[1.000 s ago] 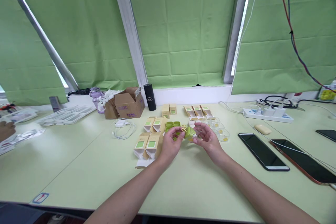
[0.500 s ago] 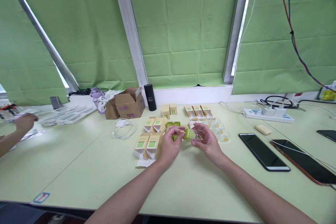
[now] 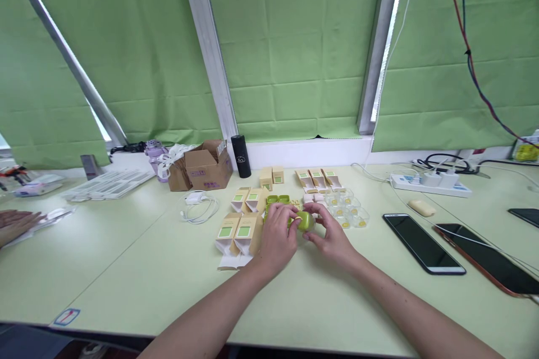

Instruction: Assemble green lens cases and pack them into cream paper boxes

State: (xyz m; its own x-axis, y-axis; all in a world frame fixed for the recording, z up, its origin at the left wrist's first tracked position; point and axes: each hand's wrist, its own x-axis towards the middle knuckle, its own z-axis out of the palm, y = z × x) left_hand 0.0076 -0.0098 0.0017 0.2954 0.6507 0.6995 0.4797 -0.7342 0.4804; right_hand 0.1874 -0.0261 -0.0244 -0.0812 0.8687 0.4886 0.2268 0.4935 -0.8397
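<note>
A small, rounded green case is held above the table between my two hands. My left hand pinches its left side, where a yellowish bit shows by the fingertips. From the right, my right hand has its thumb and fingers closed on the case, at a clear edge. Just behind my hands are more green cases, partly covered by the left hand, with small yellow pieces and pale pink pieces. Several clear plastic covers with yellow spots lie right of them.
Open small cartons with green labels stand left of my hands; more cartons lie behind. Farther back are a cardboard box and black bottle. Phones and a power strip are right. Another person's hands are far left.
My hands have come closer together and slightly lower. The clear piece in my right hand now sits against the green case. At far left, the other person's hands have moved down onto white sheets.
</note>
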